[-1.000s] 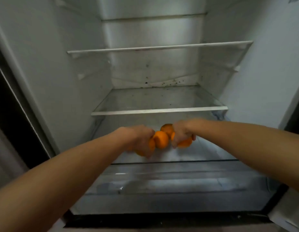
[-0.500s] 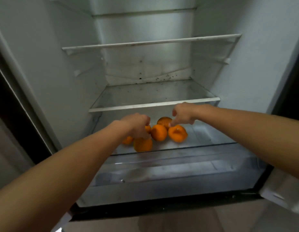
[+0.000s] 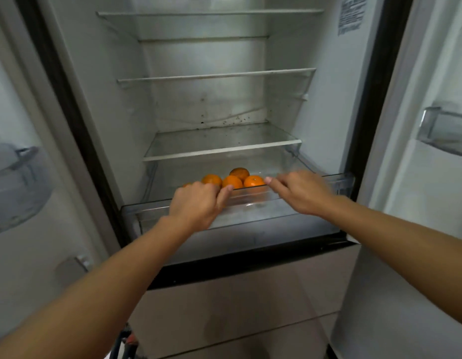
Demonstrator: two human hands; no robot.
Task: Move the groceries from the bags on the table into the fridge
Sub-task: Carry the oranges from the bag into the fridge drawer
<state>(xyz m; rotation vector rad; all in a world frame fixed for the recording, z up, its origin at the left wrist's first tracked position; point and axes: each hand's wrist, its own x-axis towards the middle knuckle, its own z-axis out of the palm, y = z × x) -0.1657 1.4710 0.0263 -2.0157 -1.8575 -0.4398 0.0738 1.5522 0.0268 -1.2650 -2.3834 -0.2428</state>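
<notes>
Several oranges (image 3: 232, 182) lie together in the clear crisper drawer (image 3: 315, 203) at the bottom of the open fridge. My left hand (image 3: 196, 207) is curled over the drawer's front rim near its middle, in front of the oranges. My right hand (image 3: 299, 194) lies on the same rim just to the right, with its fingers bent over the edge and slightly blurred. Neither hand holds an orange. The bags and the table are out of view.
A glass shelf (image 3: 222, 151) sits just above the drawer, with two more shelves (image 3: 217, 75) higher up. The open fridge door (image 3: 419, 203) with a clear door bin (image 3: 444, 130) stands at the right. Closed freezer fronts (image 3: 250, 294) are below.
Both hands let go of the oranges, which now rest in the drawer. The hands drew back to the drawer's front rim, and my view pulled back from the fridge.
</notes>
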